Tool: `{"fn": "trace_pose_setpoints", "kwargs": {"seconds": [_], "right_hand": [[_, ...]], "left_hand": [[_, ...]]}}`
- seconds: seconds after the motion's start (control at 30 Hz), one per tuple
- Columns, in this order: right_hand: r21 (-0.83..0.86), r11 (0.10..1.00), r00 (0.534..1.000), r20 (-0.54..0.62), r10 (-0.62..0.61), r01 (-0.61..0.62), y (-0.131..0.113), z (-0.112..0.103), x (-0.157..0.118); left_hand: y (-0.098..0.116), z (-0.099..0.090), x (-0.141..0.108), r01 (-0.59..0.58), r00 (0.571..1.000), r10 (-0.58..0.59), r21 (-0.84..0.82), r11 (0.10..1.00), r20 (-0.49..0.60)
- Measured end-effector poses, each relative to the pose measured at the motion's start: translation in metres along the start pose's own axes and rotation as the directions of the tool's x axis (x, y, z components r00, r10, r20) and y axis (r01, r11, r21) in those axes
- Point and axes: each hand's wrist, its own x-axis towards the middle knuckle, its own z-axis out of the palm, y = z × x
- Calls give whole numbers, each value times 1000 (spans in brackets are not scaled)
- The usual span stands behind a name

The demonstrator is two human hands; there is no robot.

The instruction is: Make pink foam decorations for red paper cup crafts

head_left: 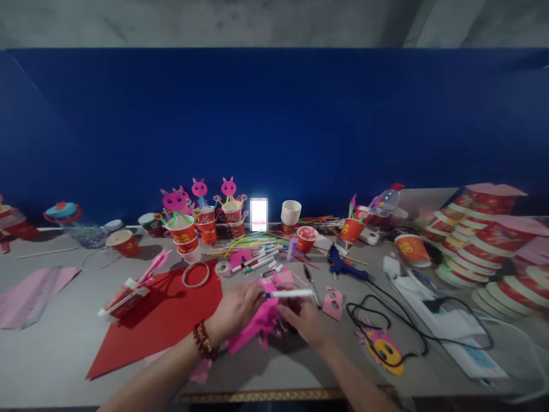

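A white marker (pixel 291 293) with a blue end lies level between my two hands, above the bright pink paper (pixel 249 333). My left hand (pixel 239 309), with a dark red bead bracelet at the wrist, is closed on the marker's blue left end. The fingers of my right hand (pixel 305 320) are closed around the white barrel from below. Beneath and behind the hands lie pink paper pieces, partly covered by them. A pink cutout with round holes (pixel 333 303) and a black pen (pixel 311 284) rest just right of the right hand.
A red sheet (pixel 160 326) spreads to the left. Several more markers (pixel 259 263) lie behind the hands. Paper cups with pink figures (pixel 182 232) stand at the back. On the right are a blue glue gun (pixel 345 266), its looping black cord, a power strip (pixel 450 332) and stacked cups (pixel 489 246).
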Motion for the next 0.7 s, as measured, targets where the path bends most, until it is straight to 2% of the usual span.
{"fn": "trace_pose_setpoints", "kwargs": {"seconds": [0.1,0.23,0.37,0.47,0.57,0.7], "right_hand": [[153,982,992,84,95,-107,-16,15,1],[241,959,989,67,135,-148,-36,26,12],[231,971,998,0,66,-64,-58,22,22],[189,982,1000,-8,4,-3,-69,14,23],[163,987,1000,19,5,-8,-73,9,21],[181,983,999,39,34,-40,-74,8,22]], "left_hand": [[11,-11,-9,-52,998,53,-68,996,18],[10,-28,1,-42,999,41,-130,991,-7],[11,-43,15,-68,997,64,-150,986,-36],[14,-50,17,-87,994,73,-173,981,-83],[15,-51,15,-99,993,81,-212,972,-91],[12,-50,14,-114,991,98,-184,976,-93]]}}
